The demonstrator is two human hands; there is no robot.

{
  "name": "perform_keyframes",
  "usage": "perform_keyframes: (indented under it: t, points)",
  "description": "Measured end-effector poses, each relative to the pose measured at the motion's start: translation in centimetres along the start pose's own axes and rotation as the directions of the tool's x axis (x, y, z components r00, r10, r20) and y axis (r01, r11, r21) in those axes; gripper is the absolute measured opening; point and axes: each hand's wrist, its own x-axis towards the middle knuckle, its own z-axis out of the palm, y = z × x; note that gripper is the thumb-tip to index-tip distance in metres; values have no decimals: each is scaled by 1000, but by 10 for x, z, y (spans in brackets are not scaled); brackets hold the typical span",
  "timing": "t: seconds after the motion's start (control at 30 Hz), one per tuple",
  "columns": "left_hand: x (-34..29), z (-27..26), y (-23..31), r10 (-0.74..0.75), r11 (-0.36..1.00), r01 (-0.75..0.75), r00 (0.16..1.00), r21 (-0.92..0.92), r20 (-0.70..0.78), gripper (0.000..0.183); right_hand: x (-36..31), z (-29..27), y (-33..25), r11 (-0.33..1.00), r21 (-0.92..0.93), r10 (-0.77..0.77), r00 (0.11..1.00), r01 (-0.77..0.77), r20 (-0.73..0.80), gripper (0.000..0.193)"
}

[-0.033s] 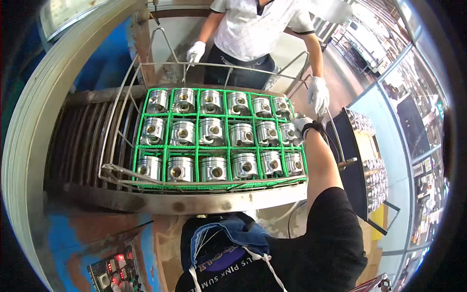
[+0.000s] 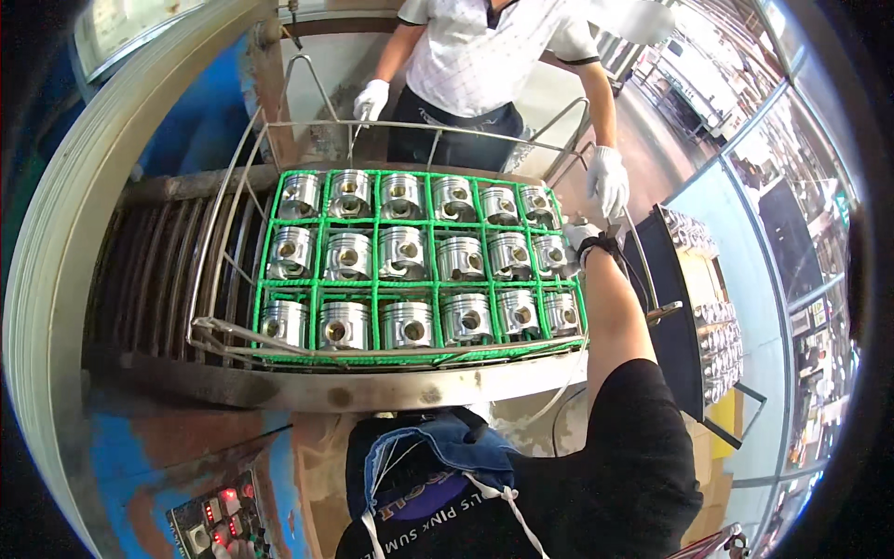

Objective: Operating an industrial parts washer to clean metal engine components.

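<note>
Rows of shiny metal pistons (image 2: 402, 252) stand in the square cells of a green-coated wire basket (image 2: 375, 279). My right hand (image 2: 581, 235), in a white glove with a dark band at the wrist, is closed at the basket's right end, next to the end piston of the middle row. Its fingertips are partly hidden. At the lower left edge my gloved left hand (image 2: 231, 550) shows only in part, at a control panel (image 2: 212, 517) with red lights. Its fingers are too small and cut off to read.
Facing me, a co-worker's gloved hands (image 2: 608, 182) are at the far side of a metal rail frame (image 2: 307, 123) round the basket. Rollers (image 2: 158, 270) extend left. More pistons (image 2: 717, 340) stand on a dark-sided cart at right. A pale hose (image 2: 568, 396) hangs near my right arm.
Almost nothing differs. The basket of pistons sits very slightly further left, and the pale hose beside my right arm has shifted a little.
</note>
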Motion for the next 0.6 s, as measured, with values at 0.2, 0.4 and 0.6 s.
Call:
perform_keyframes:
  t: [0.2,0.4,0.6]
  points:
    - [29,-26,-2,-67,994,70,997,-87,43,38,-53,-19,-12,976,212,47,999,-46,1,37]
    - [24,5,27,-41,998,44,996,-39,78,35,-67,-18,-21,999,30,-23,1000,23,-4,37]
    - [32,7,34,-69,997,65,992,-50,-103,31,-129,23,-95,936,297,-276,917,189,287,45]
